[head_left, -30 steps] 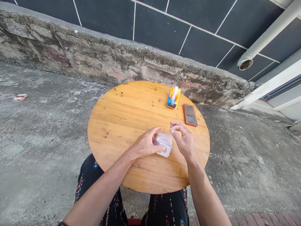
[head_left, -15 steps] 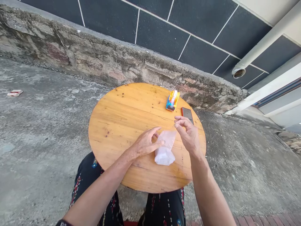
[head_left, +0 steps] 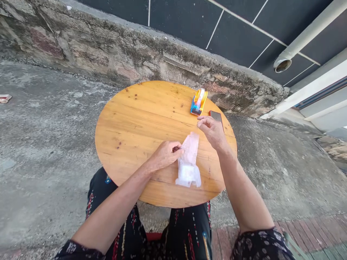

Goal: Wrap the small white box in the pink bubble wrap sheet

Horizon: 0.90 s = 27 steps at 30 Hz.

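Observation:
A translucent, pinkish-white piece of plastic wrap lies on the round wooden table, with a white, blocky bundle at its near end. My left hand rests at the wrap's left edge, thumb and fingers closed together on it. Above the wrap's far end, my right hand is raised with thumb and fingertips pinched. Whatever may be between those fingertips is too thin or clear to make out. Beyond the right hand stands a yellow and blue tape dispenser with a roll in it.
A phone with a red edge lies near the table's right side, partly behind my right hand. Past the table runs a low stone wall base. A pipe juts from the tiled wall. A small pack lies on the concrete ground.
My left hand has shifted off the wrap to its left edge, and its fingers have closed. The right hand has drawn away from the wrap toward the dispenser. The wrap's far end lies flatter.

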Motion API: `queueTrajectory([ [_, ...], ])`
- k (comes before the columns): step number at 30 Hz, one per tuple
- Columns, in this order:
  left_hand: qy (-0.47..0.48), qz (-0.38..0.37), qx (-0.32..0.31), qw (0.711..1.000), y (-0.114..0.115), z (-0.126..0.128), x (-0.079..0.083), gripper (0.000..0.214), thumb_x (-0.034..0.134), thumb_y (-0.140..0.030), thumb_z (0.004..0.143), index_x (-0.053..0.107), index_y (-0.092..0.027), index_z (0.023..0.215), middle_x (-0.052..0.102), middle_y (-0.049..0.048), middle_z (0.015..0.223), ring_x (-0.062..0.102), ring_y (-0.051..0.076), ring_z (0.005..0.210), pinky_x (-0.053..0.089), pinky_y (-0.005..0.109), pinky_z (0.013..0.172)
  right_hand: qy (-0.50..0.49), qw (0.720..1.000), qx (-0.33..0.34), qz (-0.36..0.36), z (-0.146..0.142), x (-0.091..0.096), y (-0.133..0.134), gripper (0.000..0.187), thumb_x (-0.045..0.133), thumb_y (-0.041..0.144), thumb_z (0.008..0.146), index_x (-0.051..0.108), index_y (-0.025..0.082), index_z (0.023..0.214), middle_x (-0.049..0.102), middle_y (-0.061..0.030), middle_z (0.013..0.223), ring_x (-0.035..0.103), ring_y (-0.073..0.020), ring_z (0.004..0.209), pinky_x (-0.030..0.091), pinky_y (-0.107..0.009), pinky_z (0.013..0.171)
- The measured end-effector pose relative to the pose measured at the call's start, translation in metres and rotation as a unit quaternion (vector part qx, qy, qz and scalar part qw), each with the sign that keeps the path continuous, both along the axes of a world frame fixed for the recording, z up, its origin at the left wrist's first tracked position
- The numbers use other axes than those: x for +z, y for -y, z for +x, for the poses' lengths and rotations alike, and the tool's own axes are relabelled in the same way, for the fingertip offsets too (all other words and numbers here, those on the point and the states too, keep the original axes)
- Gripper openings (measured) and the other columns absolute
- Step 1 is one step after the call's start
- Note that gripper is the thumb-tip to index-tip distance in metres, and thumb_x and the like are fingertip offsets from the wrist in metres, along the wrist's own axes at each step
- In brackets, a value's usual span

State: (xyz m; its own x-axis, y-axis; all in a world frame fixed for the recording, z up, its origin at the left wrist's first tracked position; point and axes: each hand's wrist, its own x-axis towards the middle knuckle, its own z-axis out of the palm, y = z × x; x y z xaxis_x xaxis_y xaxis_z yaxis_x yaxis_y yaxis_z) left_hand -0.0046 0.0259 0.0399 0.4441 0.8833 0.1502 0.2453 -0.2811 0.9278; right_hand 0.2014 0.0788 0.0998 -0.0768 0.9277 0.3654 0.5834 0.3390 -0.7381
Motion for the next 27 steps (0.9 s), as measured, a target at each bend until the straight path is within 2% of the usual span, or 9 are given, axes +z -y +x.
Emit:
queueTrajectory([
  [6,0.012,-0.016,0.113,0.993,-0.006,0.004,-0.006,0.015,0.051,-0.025,0.08,0.062,-0.018,0.074,0.065,-0.0012,0.07,0.056,0.013,0.066,0.04,0.022,0.061,-0.069,0.996,-0.006,-0.059,-0.001,-0.009,-0.028,0.013,0.062,0.03,0.071,0.062,0.019,0.065,0.069,-0.0038,0.094,0.062,-0.0205,0.095,0.044,-0.038,0.089],
  [9,0.003,-0.008,0.132,0.991,-0.008,0.005,-0.009,0.014,0.051,-0.025,0.08,0.061,-0.019,0.072,0.065,-0.0009,0.071,0.058,0.014,0.067,0.041,0.023,0.062,-0.12,0.989,-0.052,-0.067,-0.004,-0.011,-0.039,0.014,0.059,0.032,0.072,0.061,0.019,0.068,0.069,-0.0021,0.082,0.063,-0.0175,0.082,0.046,-0.034,0.079],
  [12,0.005,-0.009,0.138,0.99,-0.01,0.006,-0.01,0.013,0.052,-0.025,0.08,0.062,-0.019,0.073,0.066,-0.0006,0.071,0.059,0.014,0.067,0.042,0.024,0.063,-0.128,0.989,-0.071,-0.034,-0.004,-0.005,-0.031,0.013,0.056,0.032,0.076,0.059,0.02,0.071,0.065,0.0,0.075,0.06,-0.0137,0.067,0.046,-0.029,0.068],
  [14,0.014,-0.013,0.139,0.99,-0.01,0.006,-0.01,0.011,0.054,-0.025,0.079,0.063,-0.019,0.076,0.067,-0.0002,0.074,0.06,0.014,0.069,0.044,0.024,0.064,-0.081,0.995,-0.061,-0.012,-0.006,0.001,-0.014,0.013,0.056,0.032,0.078,0.057,0.021,0.072,0.061,0.0019,0.067,0.056,-0.0126,0.06,0.044,-0.027,0.061],
  [17,0.03,-0.014,0.139,0.99,-0.01,0.008,-0.01,0.01,0.057,-0.025,0.078,0.064,-0.019,0.081,0.068,0.0002,0.077,0.061,0.015,0.07,0.045,0.024,0.065,0.077,0.995,-0.06,0.001,-0.017,0.007,0.02,0.021,0.058,0.038,0.079,0.054,0.022,0.067,0.055,0.0023,0.058,0.051,-0.0132,0.053,0.038,-0.026,0.053],
  [20,0.047,-0.009,0.145,0.988,-0.01,0.009,-0.01,0.011,0.056,-0.026,0.079,0.064,-0.019,0.081,0.068,0.0004,0.077,0.061,0.014,0.069,0.045,0.024,0.064,0.264,0.962,-0.074,0.007,-0.036,0.006,0.045,0.021,0.063,0.04,0.076,0.056,0.022,0.07,0.062,-0.0017,0.065,0.055,-0.017,0.058,0.037,-0.029,0.057],
  [22,0.061,-0.011,0.146,0.987,-0.01,0.011,-0.01,0.012,0.055,-0.026,0.08,0.064,-0.018,0.079,0.067,0.0004,0.075,0.06,0.014,0.068,0.045,0.024,0.064,0.346,0.933,-0.096,0.019,-0.047,0.003,0.051,0.019,0.063,0.039,0.075,0.058,0.021,0.075,0.066,-0.0064,0.072,0.058,-0.0205,0.061,0.037,-0.032,0.062],
  [25,0.077,-0.019,0.15,0.986,-0.01,0.012,-0.011,0.012,0.054,-0.025,0.079,0.062,-0.018,0.075,0.065,-0.0002,0.072,0.059,0.014,0.066,0.043,0.023,0.061,0.393,0.912,-0.118,0.016,-0.051,0.001,0.05,0.009,0.054,0.026,0.079,0.057,0.02,0.073,0.066,-0.0088,0.07,0.058,-0.0208,0.06,0.033,-0.032,0.061],
  [27,0.087,-0.029,0.157,0.983,-0.011,0.011,-0.011,0.012,0.054,-0.025,0.078,0.061,-0.017,0.072,0.063,-0.0012,0.067,0.057,0.013,0.063,0.042,0.022,0.059,0.367,0.922,-0.122,-0.002,-0.043,0.002,0.05,0.015,0.047,0.02,0.081,0.052,0.021,0.067,0.062,-0.0062,0.064,0.054,-0.0184,0.056,0.028,-0.03,0.057],
])
